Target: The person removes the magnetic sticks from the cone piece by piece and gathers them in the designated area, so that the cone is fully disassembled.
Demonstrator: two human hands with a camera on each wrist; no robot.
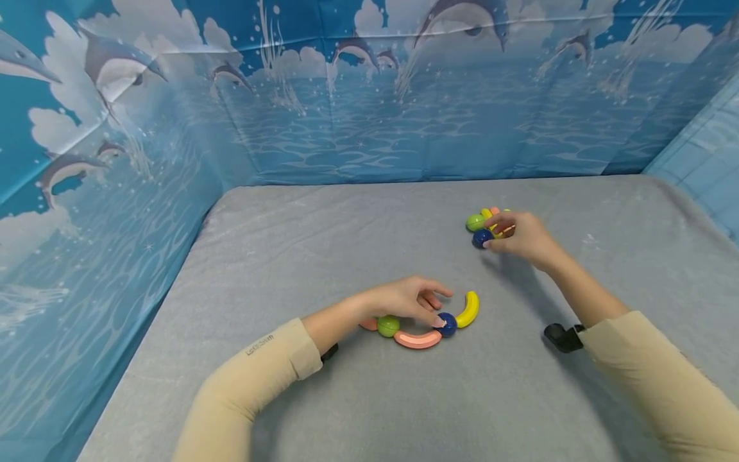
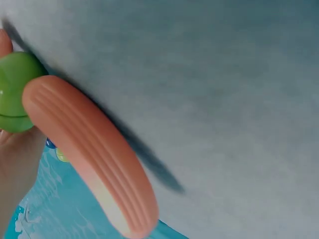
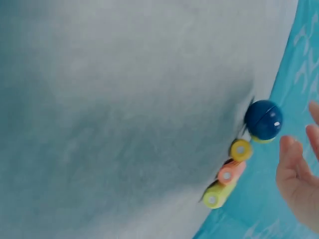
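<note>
A chain of toy pieces lies on the grey cloth: a green ball (image 1: 389,326), an orange curved rod (image 1: 418,340), a blue ball (image 1: 446,325) and a yellow curved rod (image 1: 469,309). Over it is my left hand (image 1: 407,298), its thumb touching the blue ball and its fingers lifted away. An orange curved rod (image 2: 94,154) fills the left wrist view, joined to the green ball (image 2: 17,94). Farther back, my right hand (image 1: 526,240) is at a small pile, thumb and fingers apart beside another blue ball (image 3: 264,120). The right wrist view shows a gap between them.
The pile also has a green ball (image 1: 476,222), a yellow rod (image 3: 240,149), an orange rod (image 3: 227,174) and a yellow-green rod (image 3: 214,196). Grey cloth (image 1: 323,237) covers the table. Blue dolphin-print curtains (image 1: 358,128) hang behind it and at both sides.
</note>
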